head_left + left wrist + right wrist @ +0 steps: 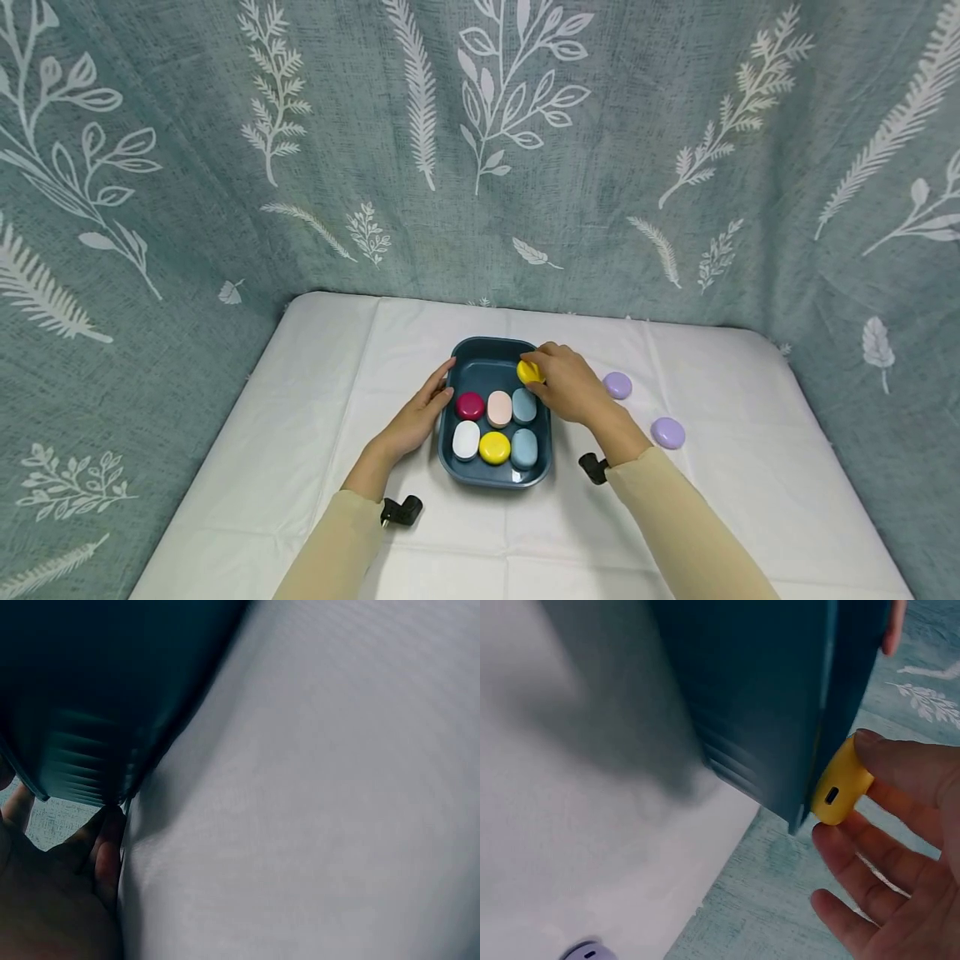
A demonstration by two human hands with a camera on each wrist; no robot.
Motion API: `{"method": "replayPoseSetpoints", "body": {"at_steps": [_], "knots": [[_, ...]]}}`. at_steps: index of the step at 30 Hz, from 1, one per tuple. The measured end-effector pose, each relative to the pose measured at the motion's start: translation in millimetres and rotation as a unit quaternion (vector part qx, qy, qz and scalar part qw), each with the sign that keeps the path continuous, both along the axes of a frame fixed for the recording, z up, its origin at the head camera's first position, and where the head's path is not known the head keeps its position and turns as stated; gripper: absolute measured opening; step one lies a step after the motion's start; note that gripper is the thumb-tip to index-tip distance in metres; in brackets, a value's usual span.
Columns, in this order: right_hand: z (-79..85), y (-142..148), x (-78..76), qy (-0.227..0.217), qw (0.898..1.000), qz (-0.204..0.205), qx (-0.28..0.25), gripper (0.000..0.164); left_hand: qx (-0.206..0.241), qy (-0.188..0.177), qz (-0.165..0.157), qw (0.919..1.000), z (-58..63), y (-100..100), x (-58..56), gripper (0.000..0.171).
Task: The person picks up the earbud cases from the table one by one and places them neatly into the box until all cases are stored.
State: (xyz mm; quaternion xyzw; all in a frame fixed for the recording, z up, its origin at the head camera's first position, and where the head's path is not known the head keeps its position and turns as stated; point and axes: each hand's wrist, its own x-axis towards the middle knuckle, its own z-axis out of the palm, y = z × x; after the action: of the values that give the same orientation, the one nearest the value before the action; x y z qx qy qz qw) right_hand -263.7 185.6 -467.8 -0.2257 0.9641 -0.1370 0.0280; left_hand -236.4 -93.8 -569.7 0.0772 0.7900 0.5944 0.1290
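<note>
A dark teal tray (495, 482) lies on the table with small rounded cases inside. My left hand (414, 421) rests its fingers against the tray's left side; in the left wrist view that hand (56, 892) touches the ribbed wall. Over the tray's back right corner, my right hand (573, 385) pinches a yellow case (529, 372) between thumb and fingers. A small dark slot shows on this yellow case (843, 787) in the right wrist view. Inside the tray are a crimson case (470, 407), a pink one (499, 409), a white one (466, 440), another yellow one (494, 448) and two blue-grey ones (524, 448).
Two lilac cases, a nearer one (668, 432) and a farther one (617, 385), lie on the white cloth right of the tray. A teal leaf-patterned curtain (442, 242) hangs behind and at both sides. Black wrist cameras, such as the left one (402, 510), stick out from the sleeves.
</note>
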Motion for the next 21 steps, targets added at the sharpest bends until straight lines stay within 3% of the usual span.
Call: {"method": "replayPoseSetpoints", "body": {"at_steps": [7,21], "knots": [[-10.5,-8,-11.9,0.006,0.999,0.024,0.03,0.046,0.001,0.005,-0.003,1.0,-1.0,0,-0.8,0.053],[-30.5,-19,-21.9,0.011,0.996,0.016,0.089,0.037,0.003,0.001,-0.003,1.0,-0.3,0,-1.6,0.053]]}}
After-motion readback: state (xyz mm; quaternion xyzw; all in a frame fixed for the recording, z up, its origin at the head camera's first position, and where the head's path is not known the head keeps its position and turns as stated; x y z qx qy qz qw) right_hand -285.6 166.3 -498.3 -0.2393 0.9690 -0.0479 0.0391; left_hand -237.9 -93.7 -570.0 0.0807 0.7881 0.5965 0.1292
